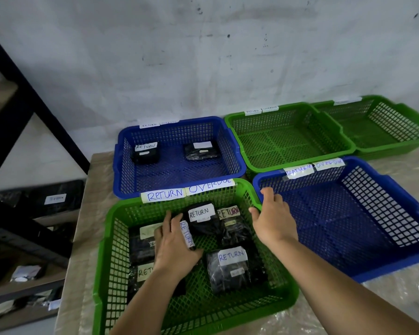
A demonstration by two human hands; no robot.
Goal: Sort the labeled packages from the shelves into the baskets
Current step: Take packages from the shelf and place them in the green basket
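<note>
Fingers (166, 222) of the left hand (173, 247) curl around a black package (188, 234) labeled RETURN, holding it low inside the near green basket (198, 310), among five other black packages lying on the basket floor. Right hand (275, 220) is open, its straight fingers resting at the corner where the green basket's rim meets the near blue basket (373, 238). Behind, a second blue basket (179, 165) holds two black packages, and more wait on the shelves (34, 213) to the left.

near green basket (288, 292) rim reads "return overdue"; its packages (230, 268) read "return"; far labels probably match.
</note>
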